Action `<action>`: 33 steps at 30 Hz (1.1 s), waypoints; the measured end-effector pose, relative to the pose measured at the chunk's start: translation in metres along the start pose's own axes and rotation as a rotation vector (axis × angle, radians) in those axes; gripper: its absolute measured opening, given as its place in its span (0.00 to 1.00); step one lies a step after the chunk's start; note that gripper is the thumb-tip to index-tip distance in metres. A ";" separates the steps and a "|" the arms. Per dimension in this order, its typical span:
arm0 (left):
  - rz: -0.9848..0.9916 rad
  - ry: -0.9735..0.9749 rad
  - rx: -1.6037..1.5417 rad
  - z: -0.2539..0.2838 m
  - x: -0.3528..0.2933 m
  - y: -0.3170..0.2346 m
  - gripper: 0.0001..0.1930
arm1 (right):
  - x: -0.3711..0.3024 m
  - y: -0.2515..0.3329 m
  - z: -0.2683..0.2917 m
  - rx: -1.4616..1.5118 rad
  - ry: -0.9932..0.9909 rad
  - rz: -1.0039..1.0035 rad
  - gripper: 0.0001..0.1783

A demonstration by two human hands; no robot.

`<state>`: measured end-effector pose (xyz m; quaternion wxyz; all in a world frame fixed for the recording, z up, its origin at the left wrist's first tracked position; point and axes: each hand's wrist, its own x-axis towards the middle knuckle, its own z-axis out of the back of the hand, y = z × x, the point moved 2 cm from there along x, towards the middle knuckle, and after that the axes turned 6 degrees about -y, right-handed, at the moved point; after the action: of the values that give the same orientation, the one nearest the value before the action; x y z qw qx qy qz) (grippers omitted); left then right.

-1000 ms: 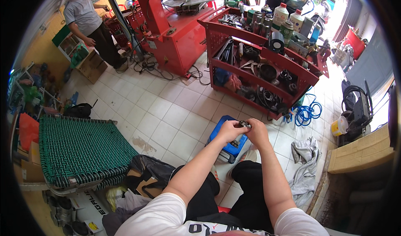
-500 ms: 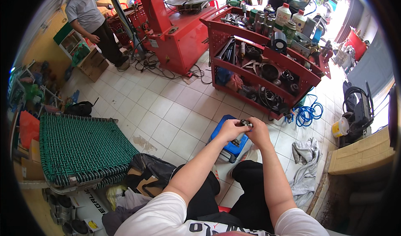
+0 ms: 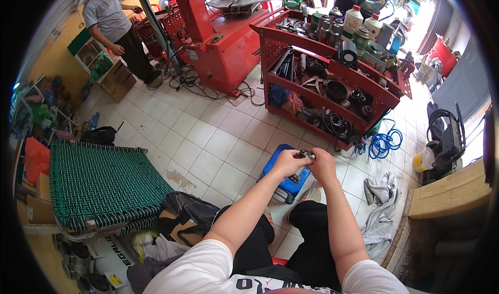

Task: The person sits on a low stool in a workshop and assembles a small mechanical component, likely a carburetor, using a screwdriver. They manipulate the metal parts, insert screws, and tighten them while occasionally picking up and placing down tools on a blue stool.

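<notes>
Both my hands meet over a blue box-like case [image 3: 272, 168] on the tiled floor. Between them is a small dark metal part [image 3: 306, 153] with a pale patch; its exact kind is too small to make out. My left hand [image 3: 289, 163] is closed on it from the left. From the right, the fingers of my right hand [image 3: 323, 165] close round its other side. Some dark and grey pieces [image 3: 295, 177] show on the case's top below my hands.
Ahead stands a red tool cart [image 3: 312, 86] loaded with parts and bottles, a coiled blue hose [image 3: 384, 142] beside it. A green woven seat [image 3: 104, 185] is at left, a grey cloth [image 3: 378, 205] at right. Further back are a red machine [image 3: 223, 60] and a standing person [image 3: 112, 23].
My hands stay in nearly the same place; the metal part between them has turned slightly. The person at the far left has shifted an arm a little.
</notes>
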<state>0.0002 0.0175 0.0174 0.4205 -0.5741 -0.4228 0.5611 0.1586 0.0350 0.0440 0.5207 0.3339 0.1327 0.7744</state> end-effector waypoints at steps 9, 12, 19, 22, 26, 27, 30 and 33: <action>-0.012 -0.014 0.042 0.001 0.000 0.002 0.20 | -0.004 -0.001 -0.005 -0.048 -0.016 -0.001 0.14; -0.002 -0.020 0.040 0.002 -0.001 0.001 0.17 | -0.005 0.001 -0.006 -0.045 -0.020 -0.019 0.14; 0.017 -0.018 0.026 0.000 -0.001 -0.002 0.18 | -0.005 -0.004 -0.008 -0.036 -0.032 -0.025 0.12; -0.032 0.013 -0.140 -0.002 0.001 0.002 0.24 | -0.002 -0.001 -0.006 -0.005 -0.048 -0.037 0.12; 0.037 -0.076 -0.224 -0.001 0.006 0.003 0.25 | -0.001 0.004 0.001 0.028 -0.118 -0.031 0.11; 0.114 -0.078 -0.316 0.000 0.008 0.003 0.24 | 0.001 0.004 0.003 0.033 -0.140 -0.035 0.11; 0.286 0.067 -0.612 0.006 0.013 0.010 0.20 | 0.001 0.007 0.009 0.077 -0.169 -0.053 0.13; 0.355 0.090 -0.644 0.018 0.026 0.031 0.16 | 0.001 0.019 0.008 0.158 -0.188 -0.015 0.15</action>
<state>-0.0167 0.0334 -0.0202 0.1323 -0.7657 -0.4525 0.4376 0.1500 0.0268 0.0609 0.5089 0.4439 0.1464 0.7228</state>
